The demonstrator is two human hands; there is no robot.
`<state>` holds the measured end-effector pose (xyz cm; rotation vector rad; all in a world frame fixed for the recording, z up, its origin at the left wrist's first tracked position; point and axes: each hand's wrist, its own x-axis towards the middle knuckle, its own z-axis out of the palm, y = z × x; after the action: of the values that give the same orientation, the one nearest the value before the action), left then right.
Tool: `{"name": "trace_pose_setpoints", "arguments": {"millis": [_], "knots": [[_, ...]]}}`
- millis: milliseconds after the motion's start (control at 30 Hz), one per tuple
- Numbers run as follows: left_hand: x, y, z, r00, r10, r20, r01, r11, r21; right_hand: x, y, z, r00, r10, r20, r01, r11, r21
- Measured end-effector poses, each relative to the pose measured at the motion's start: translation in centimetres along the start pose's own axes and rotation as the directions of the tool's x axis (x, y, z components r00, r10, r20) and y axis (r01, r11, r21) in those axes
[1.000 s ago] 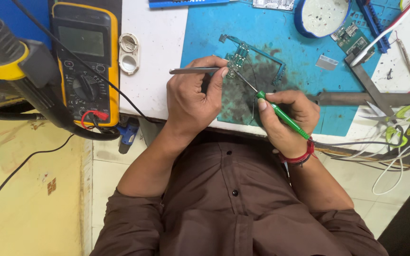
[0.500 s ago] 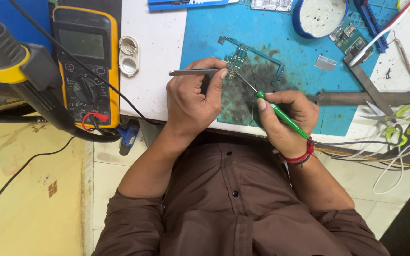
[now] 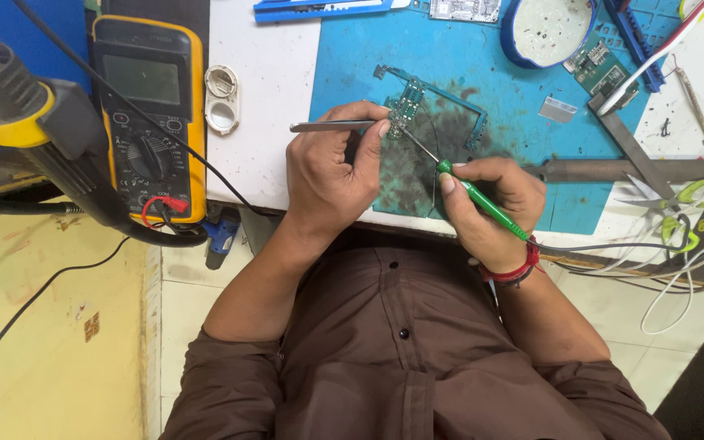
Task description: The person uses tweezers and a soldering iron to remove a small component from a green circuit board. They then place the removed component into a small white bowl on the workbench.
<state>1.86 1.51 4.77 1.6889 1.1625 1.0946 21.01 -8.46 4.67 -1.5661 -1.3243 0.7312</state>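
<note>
Head view: the left hand [image 3: 332,175] pinches metal tweezers [image 3: 332,126] against a small green circuit board [image 3: 407,110] on the blue mat [image 3: 482,73], while the right hand [image 3: 490,204] grips a green-handled soldering iron [image 3: 482,204], tip at the board; the work looks mid-course, unfinished.

**Colours around the blue mat**

The work mat [image 3: 482,73] is bright blue, smudged dark grey-black at its middle. On that smudge lies a green circuit board [image 3: 407,104]. At the mat's near edge, the soldering iron [image 3: 482,204] has a vivid green handle; beside it a red wristband [image 3: 517,267]. Left of the mat, the tabletop [image 3: 262,81] is white, then a yellow-and-black multimeter [image 3: 150,114]. Below the mat, a brown shirt [image 3: 393,350].
</note>
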Motion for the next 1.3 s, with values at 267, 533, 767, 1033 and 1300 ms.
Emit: {"name": "trace_pose_setpoints", "arguments": {"millis": [267, 533, 767, 1033, 1300], "knots": [[0.01, 0.07, -0.07, 1.000, -0.001, 0.004, 0.001, 1.000, 0.008, 0.02, -0.02, 0.01, 1.000, 0.006, -0.011, -0.006, 1.000, -0.012], [0.05, 0.15, 0.00, 1.000, 0.000, -0.005, 0.000, 1.000, 0.002, 0.00, 0.10, 0.09, 1.000, -0.001, -0.022, 0.000, 1.000, -0.019], [0.09, 0.16, -0.06, 1.000, 0.001, -0.002, -0.001, 1.000, 0.002, 0.08, 0.09, 0.21, 1.000, -0.012, -0.020, 0.012, 1.000, -0.027], [0.22, 0.20, -0.08, 1.000, 0.002, 0.002, -0.002, 1.000, 0.008, 0.19, -0.09, 0.23, 1.000, -0.007, -0.007, 0.007, 1.000, 0.015], [0.08, 0.46, -0.10, 1.000, 0.008, -0.019, -0.008, 0.999, 0.031, 0.25, 0.00, 0.34, 0.999, -0.037, -0.007, 0.037, 0.999, -0.013]]}}
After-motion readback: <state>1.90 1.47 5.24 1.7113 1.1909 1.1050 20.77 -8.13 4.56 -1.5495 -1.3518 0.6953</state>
